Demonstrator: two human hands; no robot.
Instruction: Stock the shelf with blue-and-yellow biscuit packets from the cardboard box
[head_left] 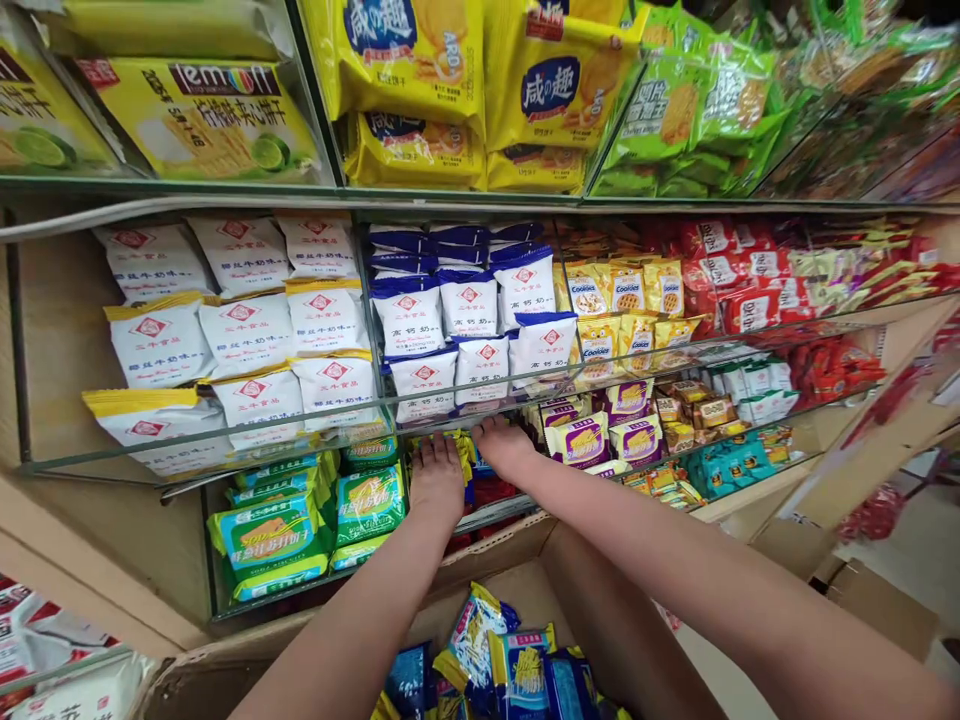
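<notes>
We face a shelf; a cardboard box sits just below its lower front edge, probably for easy reach. Our left hand lies fairly straight and our right hand curls, both over yellow-and-blue packets at that edge, perhaps steadying them; we cannot tell whether either grips. Loose blue packets lie jumbled inside the box.

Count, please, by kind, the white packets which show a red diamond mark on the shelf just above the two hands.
Yellow-edged kind: 9
Blue-edged kind: 6
Total: 15 with the mark visible
</notes>
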